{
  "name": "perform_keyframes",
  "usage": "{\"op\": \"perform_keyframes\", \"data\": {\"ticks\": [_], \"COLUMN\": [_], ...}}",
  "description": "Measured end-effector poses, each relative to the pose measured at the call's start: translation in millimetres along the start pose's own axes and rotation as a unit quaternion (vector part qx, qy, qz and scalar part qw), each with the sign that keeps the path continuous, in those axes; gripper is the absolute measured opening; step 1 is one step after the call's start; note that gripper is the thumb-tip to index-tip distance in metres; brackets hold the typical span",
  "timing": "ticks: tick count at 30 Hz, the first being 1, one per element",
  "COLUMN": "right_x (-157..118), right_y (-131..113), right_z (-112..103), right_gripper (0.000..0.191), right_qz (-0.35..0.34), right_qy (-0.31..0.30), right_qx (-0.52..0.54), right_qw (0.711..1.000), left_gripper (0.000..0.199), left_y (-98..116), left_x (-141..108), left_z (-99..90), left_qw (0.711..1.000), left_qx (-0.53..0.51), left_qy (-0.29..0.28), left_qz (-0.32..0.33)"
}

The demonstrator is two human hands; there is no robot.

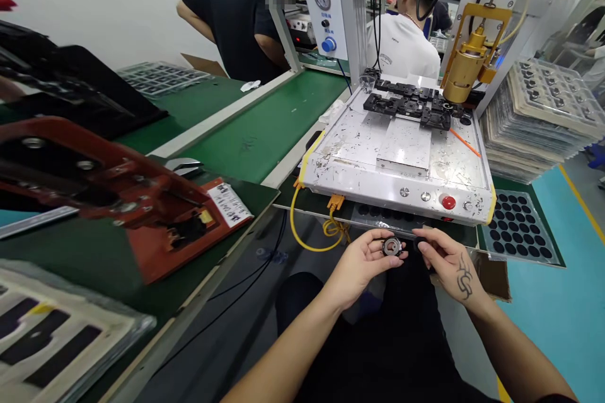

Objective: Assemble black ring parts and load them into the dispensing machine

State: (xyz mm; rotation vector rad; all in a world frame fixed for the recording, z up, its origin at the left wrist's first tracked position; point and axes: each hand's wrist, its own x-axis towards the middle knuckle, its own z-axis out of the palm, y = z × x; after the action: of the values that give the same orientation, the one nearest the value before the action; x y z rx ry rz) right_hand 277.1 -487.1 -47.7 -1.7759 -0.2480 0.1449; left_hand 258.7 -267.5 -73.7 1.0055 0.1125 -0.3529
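Between the fingers and thumb of my left hand (363,264) is a small round black part (392,247) with a metallic ring and an opening in its face. My right hand (447,264), a short distance to the right, pinches a small black disc (420,243) between thumb and fingers. The two pieces are apart. Both hands are above my lap, just in front of the white machine (359,170). Right of the machine's front corner lies a clear sheet with rows of black discs (517,227).
Black fixtures (406,104) sit on the machine bed below a gold cylinder (463,69). A red press (179,227) stands left on the green bench. Stacked trays (534,113) rise at the right. Yellow tubing (307,245) hangs in front. Two people sit beyond the machine.
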Motion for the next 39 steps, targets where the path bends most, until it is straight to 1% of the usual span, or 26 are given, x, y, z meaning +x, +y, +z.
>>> {"op": "perform_keyframes", "data": {"ticks": [3, 8, 11, 14, 18, 22, 26, 28, 29, 31, 33, 35, 39], "right_x": [3.5, 10.5, 9.6, 4.9, -2.3, -5.7, -4.8, -2.9, -1.9, -0.2, 0.6, 0.3, -1.6], "right_y": [1.0, 5.1, 2.3, 0.1, 3.7, 6.7, 2.4, -2.2, -5.1, -11.3, -16.9, -20.3, -20.1], "right_z": [3.8, 6.4, 5.7, 3.3, -0.4, -0.7, 0.7, 1.0, 1.2, 2.2, 4.7, 8.7, 16.7], "right_gripper": [0.038, 0.044, 0.045, 0.041, 0.034, 0.035, 0.04, 0.041, 0.041, 0.038, 0.035, 0.03, 0.025], "right_qz": [0.042, 0.115, 0.127, 0.122, 0.132, 0.164, 0.175, 0.167, 0.151, 0.097, 0.04, 0.01, 0.0], "right_qy": [0.01, -0.009, -0.016, -0.024, -0.064, -0.102, -0.108, -0.111, -0.111, -0.105, -0.095, -0.097, -0.1], "right_qx": [0.049, 0.136, 0.146, 0.15, 0.183, 0.208, 0.194, 0.155, 0.126, 0.059, 0.008, -0.014, -0.008], "right_qw": [0.998, 0.984, 0.981, 0.981, 0.972, 0.959, 0.959, 0.967, 0.974, 0.988, 0.995, 0.995, 0.995], "left_gripper": [0.058, 0.051, 0.052, 0.053, 0.052, 0.05, 0.047, 0.048, 0.048, 0.048, 0.049, 0.05, 0.051], "left_y": [5.8, 13.7, 15.4, 15.5, 14.8, 12.5, 9.8, 9.4, 9.6, 10.8, 12.1, 12.8, 11.6], "left_x": [-7.8, -19.0, -24.4, -28.3, -31.6, -33.7, -34.4, -34.6, -34.9, -35.4, -36.0, -36.4, -37.1], "left_z": [2.2, 4.0, 4.7, 6.1, 7.5, 6.8, 6.3, 7.0, 7.6, 9.0, 10.3, 11.4, 13.5], "left_qw": [1.0, 0.999, 0.999, 0.999, 0.999, 0.999, 0.999, 0.999, 0.999, 0.999, 1.0, 1.0, 1.0], "left_qx": [-0.016, -0.027, -0.021, -0.021, -0.033, -0.042, -0.043, -0.038, -0.035, -0.031, -0.028, -0.021, -0.008], "left_qy": [0.001, 0.012, 0.015, 0.016, 0.006, -0.002, -0.004, -0.001, 0.001, 0.005, 0.005, 0.005, 0.0], "left_qz": [-0.019, -0.033, -0.031, -0.022, -0.01, -0.004, -0.001, -0.001, -0.001, -0.001, 0.003, 0.008, 0.014]}}
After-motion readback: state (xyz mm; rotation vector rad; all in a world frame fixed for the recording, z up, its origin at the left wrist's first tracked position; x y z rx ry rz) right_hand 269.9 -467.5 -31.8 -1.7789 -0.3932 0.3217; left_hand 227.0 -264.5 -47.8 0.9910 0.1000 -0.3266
